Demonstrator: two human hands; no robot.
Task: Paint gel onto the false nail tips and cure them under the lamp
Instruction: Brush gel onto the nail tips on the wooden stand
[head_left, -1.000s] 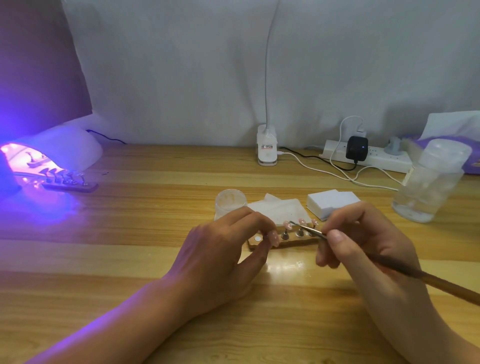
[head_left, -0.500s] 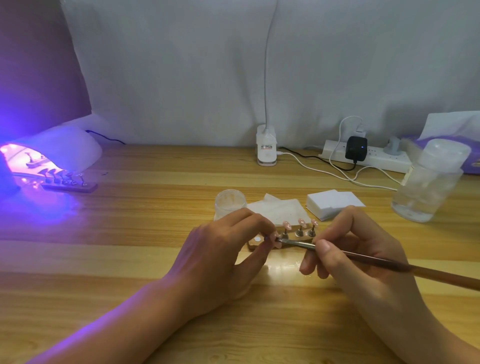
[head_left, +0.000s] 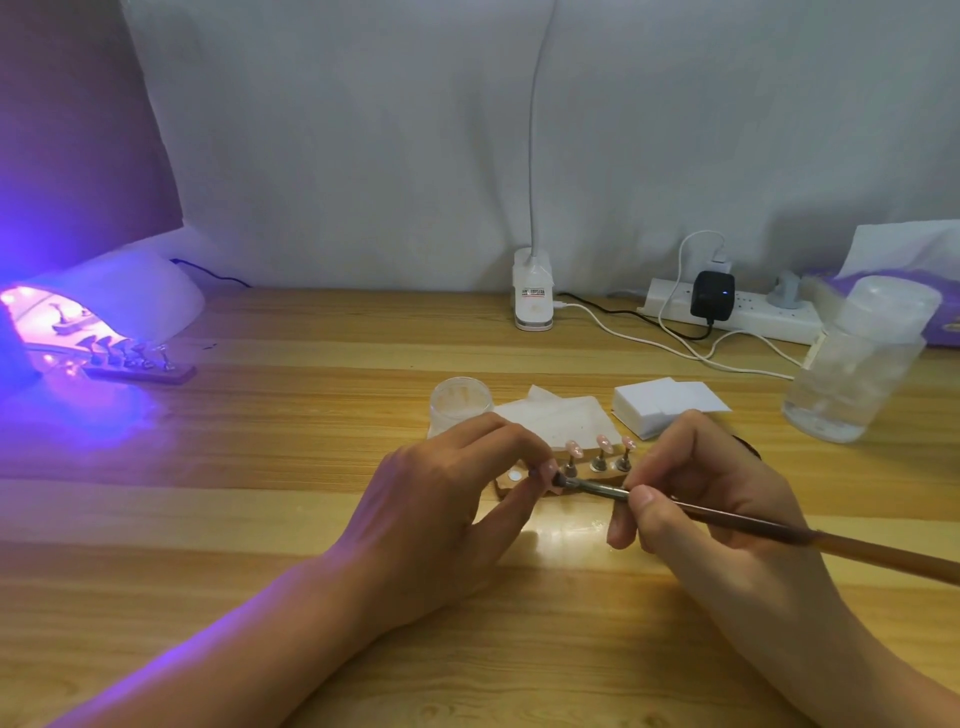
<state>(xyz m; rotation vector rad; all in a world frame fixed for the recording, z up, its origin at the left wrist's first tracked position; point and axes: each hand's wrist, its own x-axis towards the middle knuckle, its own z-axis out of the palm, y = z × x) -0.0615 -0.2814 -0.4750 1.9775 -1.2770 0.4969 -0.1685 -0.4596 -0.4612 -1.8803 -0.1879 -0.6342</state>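
Note:
A small wooden stand (head_left: 597, 470) at the table's middle carries three pink false nail tips (head_left: 602, 442) on metal pegs. My left hand (head_left: 447, 499) pinches another nail tip (head_left: 546, 469) between thumb and fingers, just left of the pegs. My right hand (head_left: 696, 499) grips a long wooden brush (head_left: 779, 532); its bristle end touches the pinched tip. At the far left the white curing lamp (head_left: 130, 304) glows violet over a second stand (head_left: 140, 366) with several tips.
A small gel jar (head_left: 461, 402), white wipes (head_left: 558, 413) and a pad stack (head_left: 665, 402) lie behind the stand. A clear plastic bottle (head_left: 862, 374) stands at right. A desk lamp base (head_left: 532, 293), power strip (head_left: 753, 312) and cables line the back wall.
My right hand drew the brush from the right-hand pegs leftward and lower, so its tip now meets the nail tip pinched in my left hand. My left hand stayed put.

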